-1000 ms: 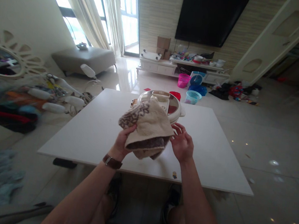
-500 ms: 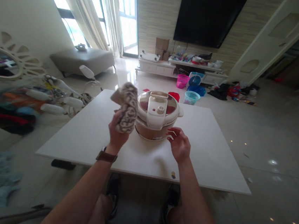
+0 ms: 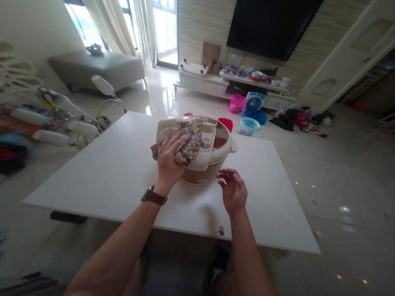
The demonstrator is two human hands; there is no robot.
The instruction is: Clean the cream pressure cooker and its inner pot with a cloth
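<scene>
A cream and brown electric cooker (image 3: 205,173) stands on the white table, with a glossy lid and a knob on its front panel. Over the left side of that lid lies a folded cloth (image 3: 190,140), cream with a brown swirl pattern. My left hand (image 3: 170,159), a brown-strapped watch at its wrist, presses on the cloth with fingers spread across it. The cloth hides the lid's left part. My right hand (image 3: 233,191) is at the cooker's front right, fingers loosely curled and apart, holding nothing. Whether its fingertips touch the cooker, I cannot tell.
The white table (image 3: 111,177) has a small sticker (image 3: 221,230) by its near edge. Beyond it on the floor are a turquoise basket (image 3: 249,126) and a pink basket (image 3: 237,104). A lamp with white shades (image 3: 52,137) stands at left, partly blurred.
My left hand has brought the cloth from upright beside the cooker down onto its lid, moving right. My right hand stays near the cooker's right side. The view has shifted slightly.
</scene>
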